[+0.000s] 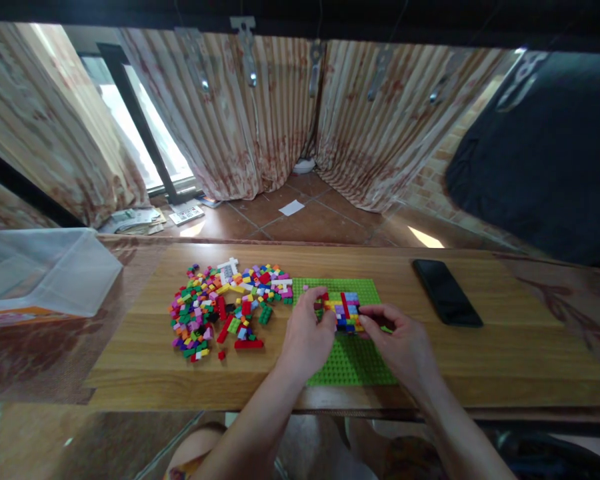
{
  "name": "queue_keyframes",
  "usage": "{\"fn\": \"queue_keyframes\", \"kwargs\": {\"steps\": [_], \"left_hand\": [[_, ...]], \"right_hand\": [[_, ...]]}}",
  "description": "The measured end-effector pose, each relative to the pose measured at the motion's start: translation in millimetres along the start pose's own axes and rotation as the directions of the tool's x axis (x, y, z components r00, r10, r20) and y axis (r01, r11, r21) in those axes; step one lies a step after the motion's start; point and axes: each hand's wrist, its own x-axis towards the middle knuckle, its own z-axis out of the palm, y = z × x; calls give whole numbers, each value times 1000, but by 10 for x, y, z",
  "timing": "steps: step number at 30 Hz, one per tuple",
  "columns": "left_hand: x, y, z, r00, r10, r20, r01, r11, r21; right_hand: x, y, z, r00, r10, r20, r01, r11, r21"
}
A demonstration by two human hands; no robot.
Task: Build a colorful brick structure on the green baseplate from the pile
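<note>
A multicoloured block of joined toy building bricks [349,308] is over the green studded baseplate [357,363]. Yellow, red, blue and lilac bricks show on its top. My left hand [306,333] grips its left side, thumb toward me and fingers at the far edge. On the right side, the thumb and fingers of my right hand [403,339] close on its near right corner. My fingers cover part of the block, and I cannot tell whether it is fixed to the baseplate.
Loose bricks [195,313] lie in a wide pile left of the baseplate on the wooden table [145,360]. A black phone [447,292] rests at the right. A translucent plastic bin [55,267] stands at the far left. Beyond the table hang striped curtains [260,120].
</note>
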Motion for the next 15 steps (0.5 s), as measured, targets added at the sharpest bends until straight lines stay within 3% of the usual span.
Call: {"fn": "queue_keyframes", "kwargs": {"steps": [2, 5, 9, 12, 15], "left_hand": [[10, 19, -17, 999, -31, -8, 31, 999, -22], [18, 49, -58, 996, -58, -62, 56, 998, -37], [-26, 135, -113, 976, 60, -211, -66, 998, -21], [-110, 240, -128, 930, 224, -291, -221, 974, 45], [-216, 351, -134, 888, 348, -300, -346, 936, 63]], "right_hand": [[-17, -19, -15, 999, -30, -16, 29, 999, -44], [-65, -80, -45, 982, -116, -146, 88, 979, -182], [-137, -172, -31, 939, -170, -299, 107, 970, -216], [-210, -208, 71, 947, -210, -243, 161, 965, -208], [-319, -215, 240, 962, -266, -63, 252, 952, -175]]}}
